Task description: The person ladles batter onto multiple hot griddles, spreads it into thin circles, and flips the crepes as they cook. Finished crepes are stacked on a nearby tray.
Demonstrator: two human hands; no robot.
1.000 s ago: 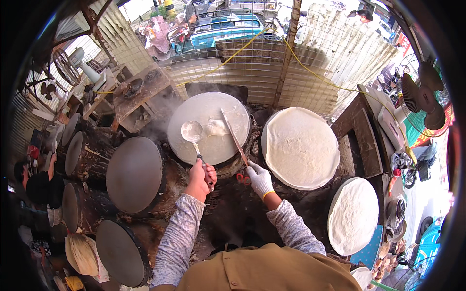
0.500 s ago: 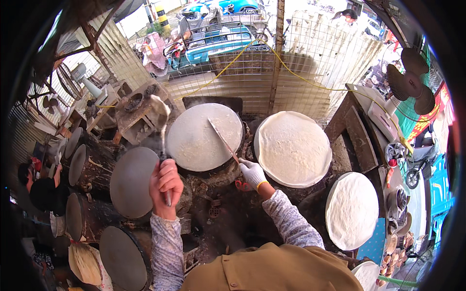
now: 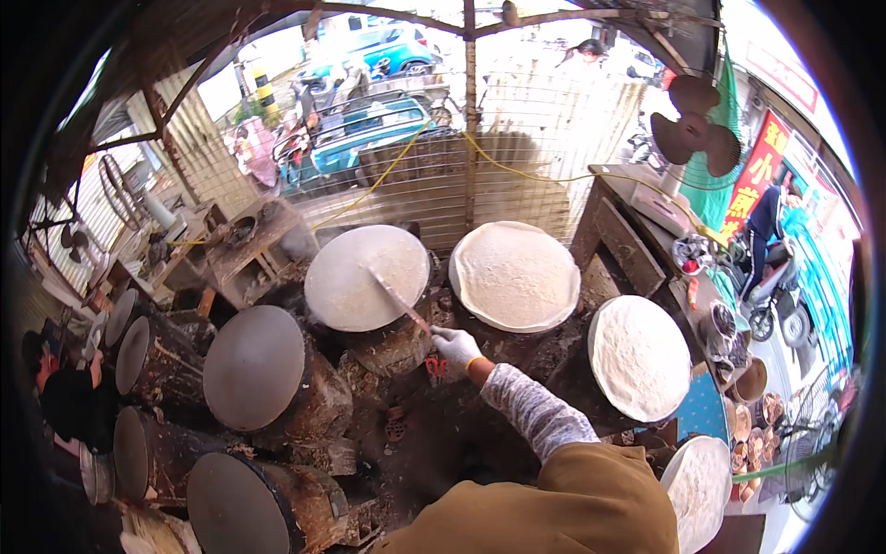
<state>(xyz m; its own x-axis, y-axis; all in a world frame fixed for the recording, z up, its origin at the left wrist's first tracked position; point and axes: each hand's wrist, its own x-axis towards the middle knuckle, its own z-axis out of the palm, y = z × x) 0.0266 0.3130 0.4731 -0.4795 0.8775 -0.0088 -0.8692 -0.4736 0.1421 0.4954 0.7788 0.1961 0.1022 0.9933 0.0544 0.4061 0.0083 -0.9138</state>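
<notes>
My right hand (image 3: 456, 350), in a white glove, is closed around the handle of a long flat scraper (image 3: 401, 301). The scraper's blade lies across a round griddle (image 3: 343, 277) coated with a thin pale layer of batter. Just right of it, another griddle bears a thin round flatbread (image 3: 514, 277) with its edge curling up. Further right is a whiter, wrinkled flatbread (image 3: 639, 360), and one more pale flatbread (image 3: 697, 489) shows at the lower right. My left hand is outside the picture.
Bare dark griddles (image 3: 255, 367) on barrel-like stoves curve along the left. A co-worker in black (image 3: 76, 404) is at the far left. Wire mesh fencing (image 3: 388, 185) runs behind the stoves. A fan (image 3: 694, 138) stands at the back right. Something red (image 3: 436, 367) lies below my right hand.
My left hand, which held up a long-handled ladle, has left the picture. The view has shifted. My right hand still grips the scraper over the same griddle.
</notes>
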